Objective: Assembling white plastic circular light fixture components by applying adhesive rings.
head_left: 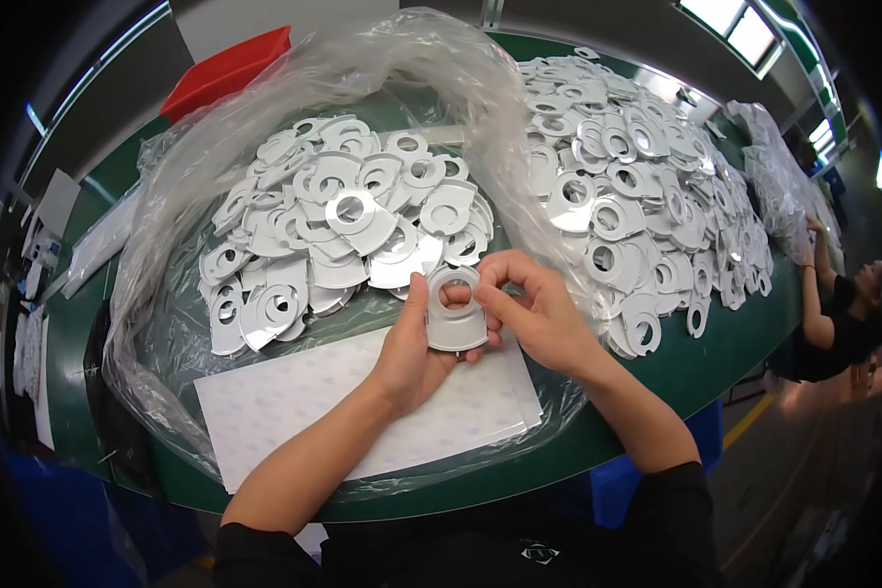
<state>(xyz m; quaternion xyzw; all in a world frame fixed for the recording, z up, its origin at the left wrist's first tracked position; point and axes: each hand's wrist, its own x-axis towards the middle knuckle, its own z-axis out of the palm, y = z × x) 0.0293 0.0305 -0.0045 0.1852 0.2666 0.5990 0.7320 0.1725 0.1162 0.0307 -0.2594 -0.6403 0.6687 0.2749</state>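
Observation:
A light-grey flat plastic part with a round hole is held up in front of me. My left hand grips it from the left, thumb along its edge and fingers behind, some showing through the hole. With bent fingers, my right hand pinches the upper right rim of the same part. Just beyond my hands lies a heap of similar ringed parts on clear plastic sheeting. Below the hands is a stack of white sheets, partly covered by my left forearm.
A larger pile of the same parts spreads to the right. Crumpled clear plastic rings the nearer heap. The green table has a red bin at its far left. Another person stands at the right, arms raised toward plastic.

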